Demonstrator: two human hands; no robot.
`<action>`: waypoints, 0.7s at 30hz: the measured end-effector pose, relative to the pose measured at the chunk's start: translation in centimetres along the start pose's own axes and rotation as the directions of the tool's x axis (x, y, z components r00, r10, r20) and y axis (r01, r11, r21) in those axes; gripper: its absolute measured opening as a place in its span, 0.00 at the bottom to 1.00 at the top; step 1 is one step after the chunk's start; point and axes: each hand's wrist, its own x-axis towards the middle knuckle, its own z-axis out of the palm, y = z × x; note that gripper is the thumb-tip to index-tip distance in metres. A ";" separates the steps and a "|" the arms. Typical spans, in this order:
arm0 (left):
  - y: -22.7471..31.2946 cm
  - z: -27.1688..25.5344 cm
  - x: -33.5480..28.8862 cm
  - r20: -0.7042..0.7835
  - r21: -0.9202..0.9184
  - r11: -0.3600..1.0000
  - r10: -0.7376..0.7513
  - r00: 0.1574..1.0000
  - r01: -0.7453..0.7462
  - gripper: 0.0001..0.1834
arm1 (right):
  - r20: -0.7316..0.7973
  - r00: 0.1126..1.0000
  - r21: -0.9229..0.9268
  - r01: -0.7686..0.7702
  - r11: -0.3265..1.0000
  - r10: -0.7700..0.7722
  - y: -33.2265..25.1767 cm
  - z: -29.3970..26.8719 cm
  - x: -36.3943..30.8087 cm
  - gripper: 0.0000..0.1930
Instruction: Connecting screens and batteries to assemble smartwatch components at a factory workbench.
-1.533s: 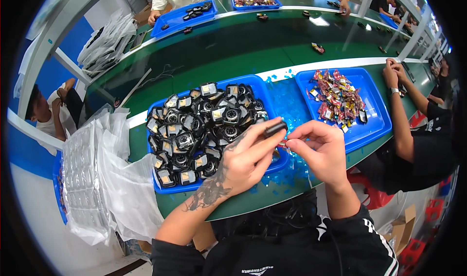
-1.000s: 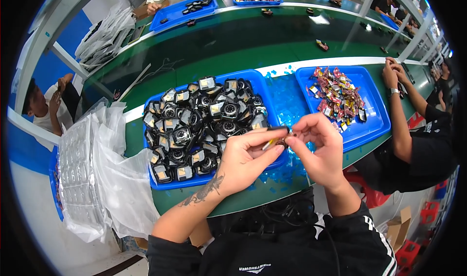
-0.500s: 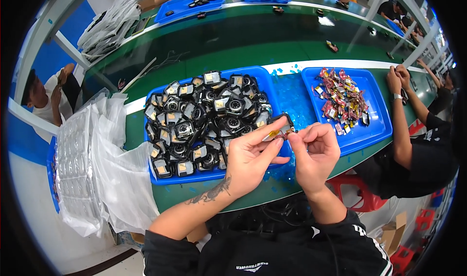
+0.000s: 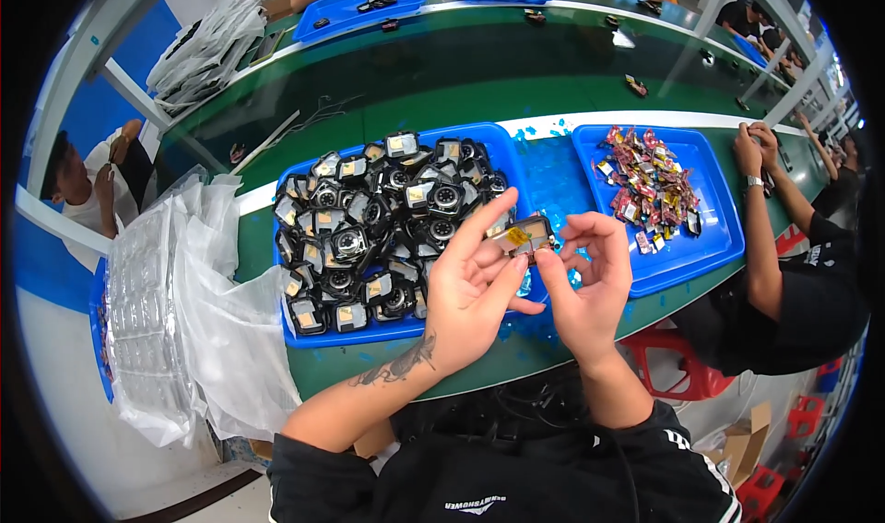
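Note:
Between my hands is a black smartwatch case (image 4: 539, 229), its inner side facing up. A small battery-like part with yellow tape (image 4: 513, 237) lies at its left side. My left hand (image 4: 470, 293) holds the case with the thumb at its lower edge, while the index finger stretches up past it. My right hand (image 4: 590, 288) pinches the lower right edge with its thumb, the other fingers curled behind; their exact contact is hidden. Close on the left, a blue tray (image 4: 387, 338) is heaped with similar watch cases (image 4: 350, 244).
A second blue tray (image 4: 710, 265) at right holds a pile of small red and yellow parts (image 4: 645, 187). Blue scraps (image 4: 553, 177) litter the gap between trays. Beyond runs a green conveyor belt (image 4: 415, 94). Plastic trays in wrap (image 4: 152, 311) stand left; a co-worker's arm (image 4: 761, 228) is right.
My fingers have spread and the case has turned, showing more of its inner side. The taped part sits more plainly in view. Pieces on the belt have shifted slightly right.

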 end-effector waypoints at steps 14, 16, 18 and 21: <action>-0.9 -0.6 -0.1 -0.092 0.161 0.974 0.179 0.980 -0.163 0.21 | 0.282 0.946 0.050 -0.183 0.982 0.161 -1.0 0.5 1.7 0.21; -0.9 -0.8 -0.1 -0.114 0.141 0.976 0.183 0.977 -0.166 0.21 | 0.287 0.947 0.095 -0.182 0.979 0.148 -1.0 1.0 1.7 0.20; -1.2 -1.1 0.1 -0.116 0.144 0.964 0.240 0.964 -0.222 0.22 | 0.308 0.940 0.081 -0.177 0.981 0.145 -0.8 1.4 1.7 0.20; -1.2 -1.4 0.1 -0.179 0.285 0.911 0.356 0.917 -0.298 0.30 | 0.360 0.910 0.062 -0.241 0.969 0.204 -0.8 1.8 3.6 0.22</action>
